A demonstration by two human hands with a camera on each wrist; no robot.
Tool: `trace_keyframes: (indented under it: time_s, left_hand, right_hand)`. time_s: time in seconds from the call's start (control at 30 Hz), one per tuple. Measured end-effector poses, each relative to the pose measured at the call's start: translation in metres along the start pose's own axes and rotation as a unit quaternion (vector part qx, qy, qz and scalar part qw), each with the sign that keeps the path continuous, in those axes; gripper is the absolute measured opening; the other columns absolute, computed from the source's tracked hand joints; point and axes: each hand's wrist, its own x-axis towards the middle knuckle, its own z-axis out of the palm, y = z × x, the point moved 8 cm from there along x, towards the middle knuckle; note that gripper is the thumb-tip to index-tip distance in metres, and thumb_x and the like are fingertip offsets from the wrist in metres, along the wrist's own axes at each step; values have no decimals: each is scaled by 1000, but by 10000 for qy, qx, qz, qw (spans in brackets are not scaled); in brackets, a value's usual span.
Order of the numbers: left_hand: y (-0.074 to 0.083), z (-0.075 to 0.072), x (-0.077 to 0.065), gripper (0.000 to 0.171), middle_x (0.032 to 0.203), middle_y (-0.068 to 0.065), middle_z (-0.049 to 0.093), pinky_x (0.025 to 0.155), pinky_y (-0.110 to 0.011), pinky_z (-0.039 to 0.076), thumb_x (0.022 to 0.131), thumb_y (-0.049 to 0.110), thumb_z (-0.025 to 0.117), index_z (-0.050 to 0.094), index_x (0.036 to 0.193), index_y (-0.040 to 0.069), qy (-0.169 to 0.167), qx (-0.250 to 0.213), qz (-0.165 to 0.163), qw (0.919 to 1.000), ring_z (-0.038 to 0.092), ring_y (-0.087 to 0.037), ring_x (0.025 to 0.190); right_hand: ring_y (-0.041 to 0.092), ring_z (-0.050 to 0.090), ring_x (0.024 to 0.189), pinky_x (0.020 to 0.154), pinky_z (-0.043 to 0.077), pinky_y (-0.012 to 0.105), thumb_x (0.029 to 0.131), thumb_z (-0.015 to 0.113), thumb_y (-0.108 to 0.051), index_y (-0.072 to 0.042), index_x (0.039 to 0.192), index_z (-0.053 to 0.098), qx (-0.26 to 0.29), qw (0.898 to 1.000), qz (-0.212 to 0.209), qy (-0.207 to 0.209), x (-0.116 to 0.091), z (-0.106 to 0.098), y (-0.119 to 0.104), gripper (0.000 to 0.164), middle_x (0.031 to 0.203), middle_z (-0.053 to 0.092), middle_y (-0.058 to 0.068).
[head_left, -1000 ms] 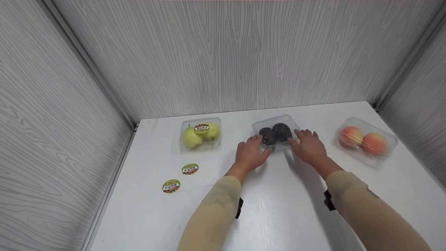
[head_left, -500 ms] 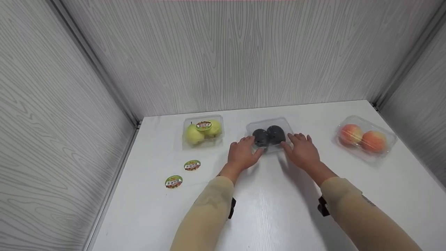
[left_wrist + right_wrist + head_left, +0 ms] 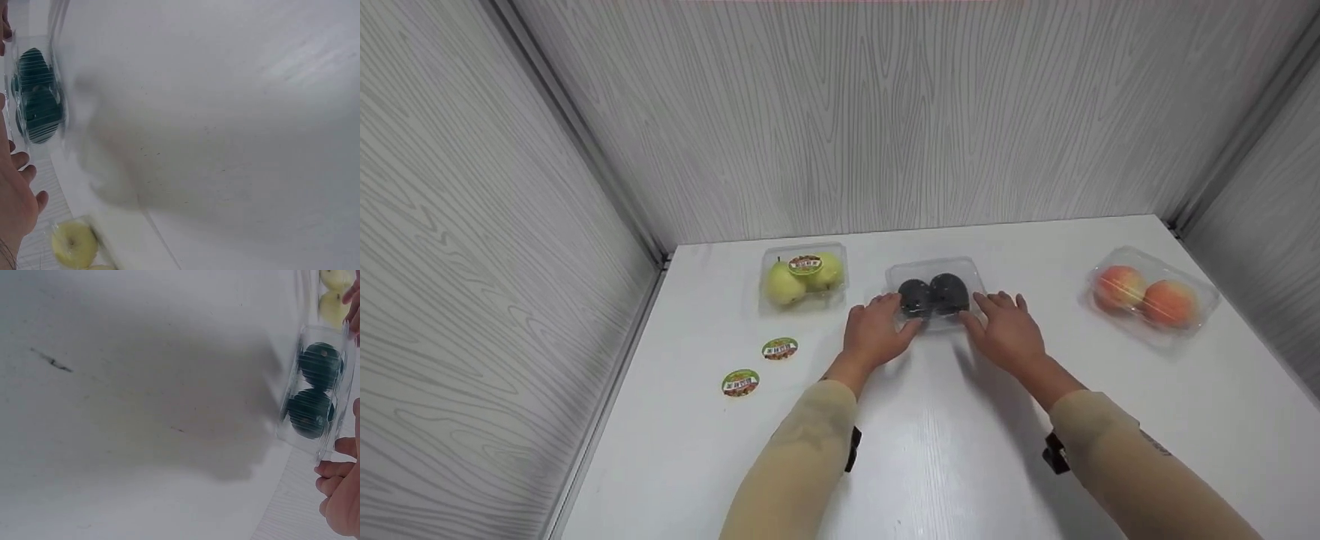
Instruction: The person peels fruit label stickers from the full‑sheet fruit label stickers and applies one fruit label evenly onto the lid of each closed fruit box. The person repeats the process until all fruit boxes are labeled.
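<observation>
A clear plastic box [image 3: 934,266] with two dark, round fruits [image 3: 915,298] inside sits at the middle back of the white table. My left hand [image 3: 874,334] holds its left side, thumb at the front corner and fingers along the edge. At the opposite side, my right hand [image 3: 1011,334] grips in the same way. The right wrist view shows the right fingertips [image 3: 323,469] right at the box's corner. In the left wrist view, the left hand [image 3: 19,194] is partly cut off and the dark fruits [image 3: 39,107] show through the plastic.
To the left stands a clear box [image 3: 840,281] of two yellow pears, an oval label on its lid. Two more oval labels, one nearer [image 3: 740,382] and one farther [image 3: 779,348], lie before it. A box [image 3: 1204,307] of two red-yellow fruits is right. A panel wall [image 3: 840,120] rises behind.
Both hands have shifted the box of dark fruits slightly left and nearer, and it has turned squarer to the table. The camera view has shifted slightly too.
</observation>
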Motion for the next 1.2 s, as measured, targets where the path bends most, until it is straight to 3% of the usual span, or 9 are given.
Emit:
trace_keyframes:
  time_s: [0.23,0.53,0.93,1.2]
  left_hand:
    - [-5,-2,0,70,157,-10,55,115,-52,40,105,55,55,49,158,10,52,152,8,9999,50,-27,146]
    - [1,2,9,69,159,-14,52,114,-54,42,107,54,53,46,161,11,13,313,23,9995,47,-29,148]
    - [0,11,8,63,160,-12,52,112,-53,44,110,50,50,46,162,14,-79,430,-43,9990,48,-28,148]
    - [0,10,6,58,158,-12,53,108,-52,48,111,45,50,49,160,14,4,329,-22,9995,50,-27,146]
  right_hand:
    - [49,34,151,127,14,58,111,53,-40,4,156,47,119,9999,-3,-16,5,-2,7,63,156,46,32]
    - [47,24,156,127,13,59,110,51,-49,-2,165,33,339,9987,86,-374,16,9,25,74,167,31,29]
    - [44,28,156,128,13,56,113,49,-37,0,165,31,596,9971,48,-470,17,20,25,66,167,33,25]
    - [45,28,155,127,13,59,113,49,-40,-1,166,29,568,9972,90,-468,12,23,24,69,167,32,26]
